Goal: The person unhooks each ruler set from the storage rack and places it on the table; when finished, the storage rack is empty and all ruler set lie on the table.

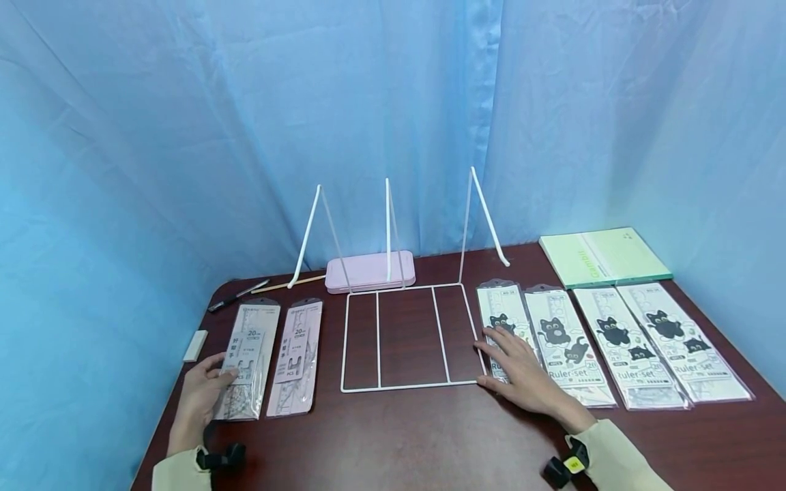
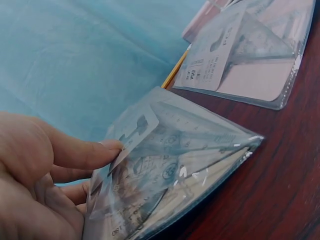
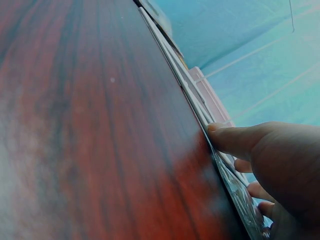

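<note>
Left hand [image 1: 199,392] pinching the grey ruler pack [image 1: 248,358], right hand [image 1: 522,372] flat on the cat ruler set [image 1: 505,327]

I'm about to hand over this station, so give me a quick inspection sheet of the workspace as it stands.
Surface: dark wooden table, bare in front.
Job's things: grey ruler pack and pink ruler pack on the left; four cat ruler-set packs on the right, the leftmost under the right hand; white wire rack in the middle.
Clutter: pink case, pen, pencil, eraser, green notebook.
Hands: left hand grips the grey ruler pack's lower edge; right hand rests flat on the leftmost cat pack.
Cables: nothing seen.
Surroundings: blue curtain behind and on both sides.
</note>
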`<state>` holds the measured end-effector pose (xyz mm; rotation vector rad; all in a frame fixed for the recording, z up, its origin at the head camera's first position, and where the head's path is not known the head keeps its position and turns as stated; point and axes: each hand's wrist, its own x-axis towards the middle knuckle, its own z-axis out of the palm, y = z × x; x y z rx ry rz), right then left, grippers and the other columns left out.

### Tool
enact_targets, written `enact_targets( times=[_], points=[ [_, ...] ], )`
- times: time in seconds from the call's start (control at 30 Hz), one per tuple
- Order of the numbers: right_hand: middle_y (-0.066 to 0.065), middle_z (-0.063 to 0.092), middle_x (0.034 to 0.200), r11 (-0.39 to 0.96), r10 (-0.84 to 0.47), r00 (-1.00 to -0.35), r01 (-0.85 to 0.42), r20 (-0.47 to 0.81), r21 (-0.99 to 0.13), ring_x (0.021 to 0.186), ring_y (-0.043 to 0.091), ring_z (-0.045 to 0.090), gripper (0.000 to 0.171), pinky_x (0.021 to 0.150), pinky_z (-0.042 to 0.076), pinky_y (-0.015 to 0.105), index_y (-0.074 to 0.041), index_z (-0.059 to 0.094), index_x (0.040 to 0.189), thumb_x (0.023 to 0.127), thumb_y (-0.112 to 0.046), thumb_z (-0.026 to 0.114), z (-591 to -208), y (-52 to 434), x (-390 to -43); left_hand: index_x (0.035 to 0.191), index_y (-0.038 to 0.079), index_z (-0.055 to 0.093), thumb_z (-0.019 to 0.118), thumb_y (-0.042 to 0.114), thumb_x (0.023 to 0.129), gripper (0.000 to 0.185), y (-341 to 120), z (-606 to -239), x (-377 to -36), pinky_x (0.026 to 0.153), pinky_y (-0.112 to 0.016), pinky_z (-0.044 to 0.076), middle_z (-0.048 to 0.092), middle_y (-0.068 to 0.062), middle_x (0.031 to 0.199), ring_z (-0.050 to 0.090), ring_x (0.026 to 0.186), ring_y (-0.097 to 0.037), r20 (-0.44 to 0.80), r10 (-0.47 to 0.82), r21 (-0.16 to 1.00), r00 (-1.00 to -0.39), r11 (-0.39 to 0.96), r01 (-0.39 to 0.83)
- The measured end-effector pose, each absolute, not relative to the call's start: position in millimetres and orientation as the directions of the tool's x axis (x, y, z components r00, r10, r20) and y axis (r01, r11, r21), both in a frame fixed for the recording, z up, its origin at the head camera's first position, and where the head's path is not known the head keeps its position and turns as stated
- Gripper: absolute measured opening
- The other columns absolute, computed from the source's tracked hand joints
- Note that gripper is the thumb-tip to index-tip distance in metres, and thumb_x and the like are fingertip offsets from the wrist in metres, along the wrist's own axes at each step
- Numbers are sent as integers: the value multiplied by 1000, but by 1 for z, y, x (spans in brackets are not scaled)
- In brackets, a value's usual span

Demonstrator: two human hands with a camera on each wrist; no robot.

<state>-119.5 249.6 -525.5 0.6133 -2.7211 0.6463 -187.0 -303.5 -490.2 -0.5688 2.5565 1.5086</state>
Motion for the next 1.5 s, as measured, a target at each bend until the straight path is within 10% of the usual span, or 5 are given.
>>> enact_targets(
  times=[0.43,0.77,0.93,1.5],
  points=[
    [24,48,150,806,-340,-872,-463,352,-368,140,50,38,60,109,29,69,-8,58,139,86,-30,76,-525,250,-120,147,-10,38,61,5,94,60,-295,-487,-185,56,-27,45,62,-10,82,56,67,-16,-239,-290,757,-927,542,-365],
    [23,47,150,808,-336,-876,-457,346,-372,141,50,37,59,109,28,69,-9,58,139,87,-31,75,-525,249,-119,145,-14,38,64,12,91,66,-283,-486,-184,59,-29,49,59,-37,114,63,80,-31,-174,-319,643,-932,680,-353],
    [24,48,150,807,-335,-872,-461,357,-369,140,50,38,60,109,29,70,-8,59,139,86,-31,76,-525,249,-118,146,-16,32,63,15,90,72,-281,-482,-184,81,-53,53,49,-43,127,57,102,-47,-180,-268,570,-947,756,-322],
    [24,48,149,808,-335,-872,-460,357,-368,140,50,38,60,109,28,69,-8,58,139,86,-30,76,-526,250,-119,148,-13,30,59,19,94,70,-279,-476,-182,95,-65,45,43,-43,132,48,113,-52,-191,-251,584,-949,748,-315]
  ],
)
